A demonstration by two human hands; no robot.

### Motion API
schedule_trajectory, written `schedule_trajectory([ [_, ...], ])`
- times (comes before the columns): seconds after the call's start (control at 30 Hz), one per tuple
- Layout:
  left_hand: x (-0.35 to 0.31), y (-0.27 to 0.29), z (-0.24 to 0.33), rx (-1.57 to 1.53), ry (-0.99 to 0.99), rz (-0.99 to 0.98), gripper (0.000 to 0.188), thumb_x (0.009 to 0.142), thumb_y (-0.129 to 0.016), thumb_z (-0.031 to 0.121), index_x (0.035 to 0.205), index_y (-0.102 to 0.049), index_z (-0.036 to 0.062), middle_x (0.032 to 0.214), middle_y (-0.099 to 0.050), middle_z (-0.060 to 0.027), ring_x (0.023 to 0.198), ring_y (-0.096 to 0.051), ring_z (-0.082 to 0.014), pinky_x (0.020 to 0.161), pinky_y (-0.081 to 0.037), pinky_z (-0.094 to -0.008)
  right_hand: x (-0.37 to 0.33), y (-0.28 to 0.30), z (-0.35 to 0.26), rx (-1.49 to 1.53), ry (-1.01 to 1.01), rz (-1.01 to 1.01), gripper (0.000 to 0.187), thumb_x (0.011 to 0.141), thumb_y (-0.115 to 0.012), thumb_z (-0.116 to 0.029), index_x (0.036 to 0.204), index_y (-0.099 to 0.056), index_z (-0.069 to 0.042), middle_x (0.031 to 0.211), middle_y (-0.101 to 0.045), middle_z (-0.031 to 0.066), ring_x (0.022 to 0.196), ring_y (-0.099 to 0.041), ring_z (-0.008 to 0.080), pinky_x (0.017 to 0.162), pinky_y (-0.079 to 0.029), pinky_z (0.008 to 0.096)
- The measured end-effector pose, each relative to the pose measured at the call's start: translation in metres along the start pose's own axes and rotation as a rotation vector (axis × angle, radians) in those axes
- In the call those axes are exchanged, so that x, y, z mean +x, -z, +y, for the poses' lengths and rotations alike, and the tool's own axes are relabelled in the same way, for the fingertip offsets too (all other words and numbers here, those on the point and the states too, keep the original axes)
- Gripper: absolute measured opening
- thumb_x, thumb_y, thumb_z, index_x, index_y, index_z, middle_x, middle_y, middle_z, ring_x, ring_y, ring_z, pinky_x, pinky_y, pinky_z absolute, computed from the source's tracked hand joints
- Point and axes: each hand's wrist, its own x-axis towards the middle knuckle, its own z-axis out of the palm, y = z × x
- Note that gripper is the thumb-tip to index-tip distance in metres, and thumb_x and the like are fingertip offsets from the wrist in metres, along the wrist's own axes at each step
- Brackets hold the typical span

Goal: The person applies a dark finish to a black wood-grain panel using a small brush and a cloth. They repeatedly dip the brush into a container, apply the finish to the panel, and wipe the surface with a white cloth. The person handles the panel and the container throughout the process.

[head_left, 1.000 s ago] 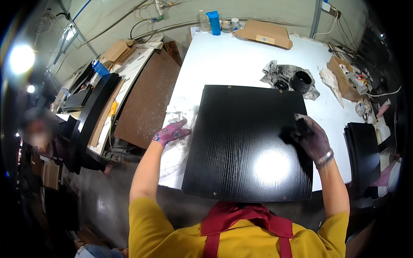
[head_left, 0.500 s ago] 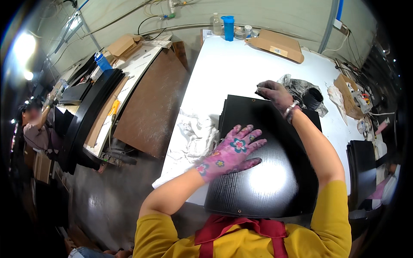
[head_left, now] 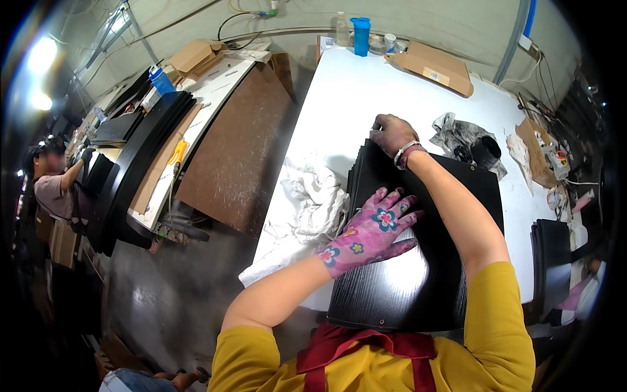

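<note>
A stack of glossy black panels [head_left: 362, 297] lies on the white table, close against my body, with a small ring-like hole near its front edge. My left hand [head_left: 371, 228], in a pink flowered glove, rests on the top panel with fingers stretched out and apart. At the far left corner of that panel is my right hand [head_left: 394, 136], dark-stained and wearing a pale wristband. Its fingers are curled closed; whatever they may hold is hidden. Left of the stack lies a crumpled white cloth [head_left: 307, 202].
Beyond the stack at right sit a crumpled grey-black sheet [head_left: 452, 130] and a black cup-like container [head_left: 485, 152]. A flat cardboard box [head_left: 434, 67] and blue bottle [head_left: 360, 38] stand at the back. A brown board [head_left: 235, 150] leans by the left bench; a person works beyond.
My right hand has moved left along the far edge to the panel's corner. My left hand stays flat on the top panel. The whole view has shifted slightly.
</note>
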Motion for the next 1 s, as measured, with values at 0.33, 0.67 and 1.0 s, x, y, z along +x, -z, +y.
schedule_trajectory([
  [0.33, 0.009, 0.011, 0.01, 0.045, 0.04, -0.135, 0.06, 0.087, -0.063, 0.043, 0.139, -0.048, 0.0159, 0.143, -0.045, -0.0126, 0.137, -0.037, -0.0338, 0.115, -0.024, -0.0492, -0.011, 0.007, 0.028, -0.079, -0.058, 0.035, 0.022, 0.081, -0.058, -0.015, 0.096, -0.07, -0.005, 0.1, -0.068, 0.0208, 0.098, -0.066, 0.0371, 0.088, -0.052, 0.0443],
  [0.67, 0.021, 0.022, 0.028, 0.097, 0.145, -0.248, 0.06, 0.088, -0.062, 0.038, 0.142, -0.047, 0.016, 0.149, -0.041, -0.0124, 0.141, -0.032, -0.0351, 0.117, -0.022, -0.0478, -0.105, 0.1, 0.209, -0.142, -0.203, 0.254, 0.014, 0.08, -0.065, -0.013, 0.091, -0.063, -0.007, 0.097, -0.065, 0.0165, 0.092, -0.063, 0.035, 0.081, -0.051, 0.0423],
  [1.0, 0.055, 0.003, 0.064, 0.149, 0.219, -0.24, 0.059, 0.087, -0.064, 0.033, 0.14, -0.048, 0.0124, 0.144, -0.044, -0.0145, 0.138, -0.034, -0.0363, 0.115, -0.024, -0.0491, -0.16, 0.128, 0.38, 0.672, -0.287, 0.333, 0.028, 0.087, -0.068, -0.026, 0.109, -0.068, -0.008, 0.1, -0.068, 0.0098, 0.091, -0.064, 0.0217, 0.084, -0.05, 0.0339],
])
